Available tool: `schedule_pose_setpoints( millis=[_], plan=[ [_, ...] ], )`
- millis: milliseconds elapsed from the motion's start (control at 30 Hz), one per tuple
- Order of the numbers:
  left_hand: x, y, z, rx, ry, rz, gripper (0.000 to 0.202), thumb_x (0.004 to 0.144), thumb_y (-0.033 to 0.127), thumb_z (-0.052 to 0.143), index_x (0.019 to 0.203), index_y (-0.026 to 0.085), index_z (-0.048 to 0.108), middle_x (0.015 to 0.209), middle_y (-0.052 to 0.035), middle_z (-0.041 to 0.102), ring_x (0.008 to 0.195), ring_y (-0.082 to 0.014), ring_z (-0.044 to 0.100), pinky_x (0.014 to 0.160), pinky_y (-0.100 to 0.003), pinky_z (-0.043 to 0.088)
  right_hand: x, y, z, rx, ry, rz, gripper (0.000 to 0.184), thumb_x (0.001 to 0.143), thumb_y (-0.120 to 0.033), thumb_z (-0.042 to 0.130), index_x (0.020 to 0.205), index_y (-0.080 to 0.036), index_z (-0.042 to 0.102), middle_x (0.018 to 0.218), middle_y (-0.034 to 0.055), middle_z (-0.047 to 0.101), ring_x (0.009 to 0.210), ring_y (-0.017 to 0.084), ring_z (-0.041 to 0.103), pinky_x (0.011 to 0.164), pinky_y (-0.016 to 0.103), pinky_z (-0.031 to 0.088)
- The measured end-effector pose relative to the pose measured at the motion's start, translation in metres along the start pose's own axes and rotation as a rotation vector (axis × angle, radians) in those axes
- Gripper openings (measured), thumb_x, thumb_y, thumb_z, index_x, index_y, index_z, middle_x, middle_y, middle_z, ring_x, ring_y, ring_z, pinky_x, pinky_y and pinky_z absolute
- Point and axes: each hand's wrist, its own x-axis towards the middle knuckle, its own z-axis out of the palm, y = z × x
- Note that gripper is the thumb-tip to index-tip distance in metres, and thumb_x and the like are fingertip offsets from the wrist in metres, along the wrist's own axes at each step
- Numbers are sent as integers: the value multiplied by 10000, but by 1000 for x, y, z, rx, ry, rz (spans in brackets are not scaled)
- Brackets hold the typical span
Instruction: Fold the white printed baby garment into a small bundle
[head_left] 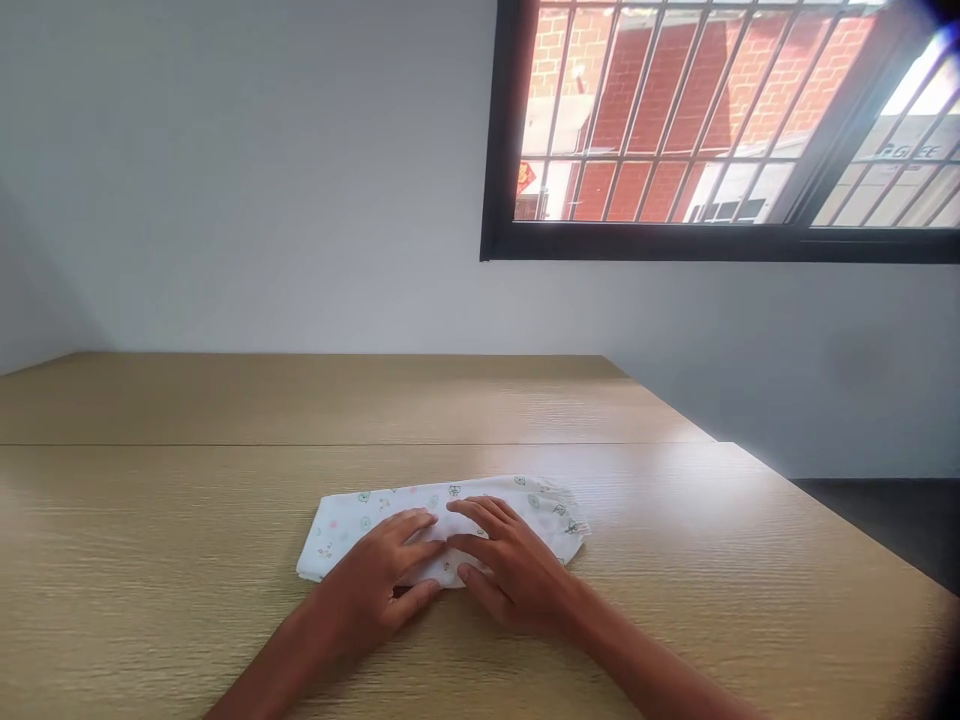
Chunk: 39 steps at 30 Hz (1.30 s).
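Note:
A folded white cloth (345, 530) with small green, pink and brown prints lies lengthwise on the table. Its right end is gathered and ruffled, as if elastic; the exact kind of item cannot be made out. My left hand (382, 570) rests on the middle of the cloth, fingers apart and slightly bent, thumb at the near edge. Just to its right, my right hand (510, 560) lies on the cloth too, fingers spread and pointing left. The fingertips of both hands almost meet. The hands cover part of the near side of the cloth.
The light wood table (187, 520) has a seam running across it behind the cloth. Its right edge slants away toward a dark floor (885, 520). A pale wall (262, 180) stands behind, with a barred, dark-framed window (645, 242) at the upper right.

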Motion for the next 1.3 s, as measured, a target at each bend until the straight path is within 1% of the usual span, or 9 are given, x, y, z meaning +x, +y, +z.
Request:
schedule_pose_setpoints(
  millis=[300,367,500,667,833,1000,1133,1233,1300],
  plan=[
    [-5,-11,2,-225,8,-108,330,952,423,535,1241,341,672,1489,-41,446,1359,-262,437,925,-341,572,-1,3,11,-34,114,8,201,925,-181,494,940,-191,694,1245,104,602,1078,256,546,977,455,438],
    [-6,-14,1,-236,32,-98,288,950,388,534,1173,345,710,1438,-36,495,1322,-254,471,908,-332,572,-1,4,13,-36,157,17,207,918,-159,488,850,-186,682,1190,100,625,1028,245,560,945,447,448],
    [-5,-17,-4,-207,75,-45,257,961,345,517,1023,329,766,1282,-37,603,1221,-246,536,1018,-388,480,-2,9,17,-38,215,52,219,900,-138,502,731,-184,633,1099,96,649,961,237,576,903,441,456],
    [-4,-17,-7,-202,114,-3,244,951,297,533,839,260,747,1106,-44,657,1043,-216,593,909,-347,503,-3,14,23,-10,233,63,209,901,-139,514,719,-185,606,1071,90,648,940,239,576,864,431,457],
    [-7,-15,-1,-207,105,29,200,910,224,560,1027,273,715,1190,-57,623,1134,-232,538,818,-299,540,-3,12,23,19,175,-7,119,887,-150,557,794,-181,624,1025,68,641,876,199,576,852,389,452],
    [-6,-10,2,-180,70,128,316,870,150,581,1099,331,701,1237,-26,596,1176,-241,493,1043,-436,395,-4,9,19,88,118,-55,122,879,-115,551,796,-184,606,908,38,624,804,162,551,772,313,432],
    [-3,-5,3,-202,67,118,302,822,101,586,1015,294,714,1056,-22,623,1001,-201,549,898,-350,445,-3,8,19,98,96,-40,177,849,-93,548,701,-186,517,805,12,586,744,147,508,723,284,400],
    [-3,-3,3,-229,73,57,200,861,130,556,922,246,708,955,-25,611,863,-164,565,716,-266,450,-2,9,20,92,83,-20,195,824,-93,559,685,-191,463,715,-12,524,696,140,464,692,273,374],
    [-4,-3,4,-251,75,23,164,880,152,548,885,228,693,937,-21,606,805,-142,565,665,-237,434,-1,10,21,89,70,-6,217,816,-97,565,678,-193,427,688,-22,495,675,136,441,684,269,360]
  ],
)
